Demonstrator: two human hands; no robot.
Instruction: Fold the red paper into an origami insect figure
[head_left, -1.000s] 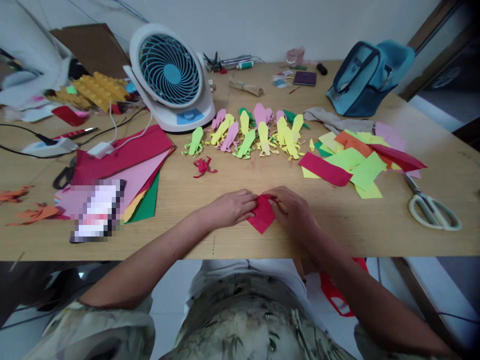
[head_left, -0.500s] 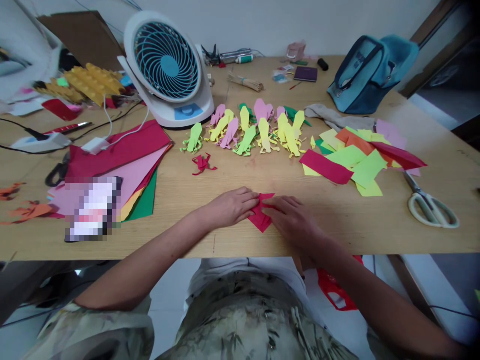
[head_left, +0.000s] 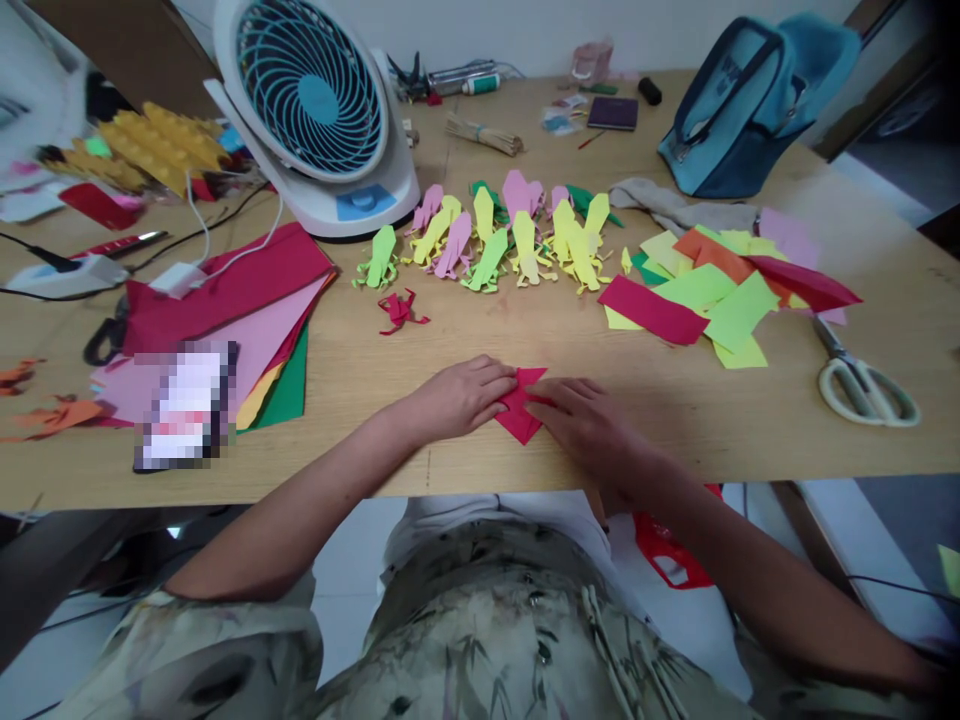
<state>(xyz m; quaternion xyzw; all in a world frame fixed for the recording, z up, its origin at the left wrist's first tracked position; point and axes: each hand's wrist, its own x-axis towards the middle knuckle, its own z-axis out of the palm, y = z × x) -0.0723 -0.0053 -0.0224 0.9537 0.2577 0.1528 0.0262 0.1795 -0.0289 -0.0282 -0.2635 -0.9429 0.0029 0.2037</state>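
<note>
A small folded piece of red paper [head_left: 523, 424] lies on the wooden table near its front edge, pointed toward me. My left hand [head_left: 469, 397] is on its left side, fingers together and pressed on the paper. From the right, my right hand [head_left: 581, 415] grips the other side, its thumb and fingers closed at the paper. Part of the paper is hidden under the fingers. Beyond my hands sits a small red folded figure [head_left: 403, 311], and behind it several folded figures [head_left: 487, 260] in green, yellow and pink stand in a group.
A white fan [head_left: 315, 100] stands at the back left. Coloured sheets [head_left: 225, 300] and a phone [head_left: 187, 405] lie at left. To the right are loose paper pieces [head_left: 697, 290], scissors [head_left: 862, 385] and a blue bag [head_left: 735, 120]. Orange figures [head_left: 60, 415] lie far left.
The camera view has shifted, so the table's things appear slightly higher. Both hands remain on the red paper, with only slight finger movement.
</note>
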